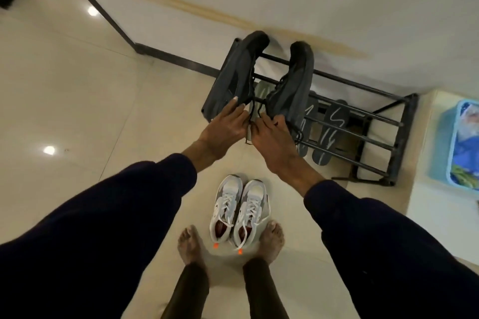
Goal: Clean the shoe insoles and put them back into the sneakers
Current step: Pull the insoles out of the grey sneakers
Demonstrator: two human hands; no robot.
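**STATUS: EARLY STAGE, DARK PAIR IN HAND**

Held in the left hand point(225, 125): left dark sneaker point(233, 72), fingers curled round its heel end. Held in the right hand point(269, 138): right dark sneaker point(293, 85), gripped likewise. Both raised above the shoe rack point(388, 122). Standing on the floor point(77, 111) below: white sneakers point(241, 211). No insole visible outside any shoe. Judged: removal, cleaning and refitting all outstanding.

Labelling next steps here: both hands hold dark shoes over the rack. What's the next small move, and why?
Probably lower the left dark shoe onto the rack or floor. The left hand grips it and the right hand grips the right dark shoe, so no hand is free to pull an insole. The white sneakers on the floor seem to have insoles in.
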